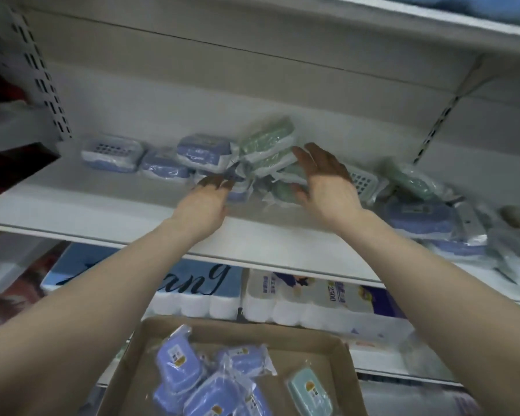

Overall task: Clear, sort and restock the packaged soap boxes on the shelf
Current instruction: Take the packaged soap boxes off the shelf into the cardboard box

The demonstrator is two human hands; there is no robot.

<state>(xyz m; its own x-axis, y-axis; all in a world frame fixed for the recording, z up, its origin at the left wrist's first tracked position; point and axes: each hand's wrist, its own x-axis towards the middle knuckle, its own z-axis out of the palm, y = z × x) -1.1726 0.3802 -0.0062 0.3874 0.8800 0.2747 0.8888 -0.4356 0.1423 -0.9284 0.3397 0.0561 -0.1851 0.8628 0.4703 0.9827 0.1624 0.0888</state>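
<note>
- Roughly midway, by my judgement: soap boxes (418,217) lie jumbled on the shelf (102,211), unsorted, while others wait in the cardboard carton (336,343) below
- Left hand (206,202) has its fingertips at a wrapper by the pile's edge; whether it pinches, I cannot tell
- Right hand (327,178) is spread flat, fingers straight, just beside the green pile (267,139)
- Shelf: three blue boxes (204,151) at left, about three green stacked mid-shelf, several blurred ones to the right
- Carton: at least four blue, one pale green
</note>
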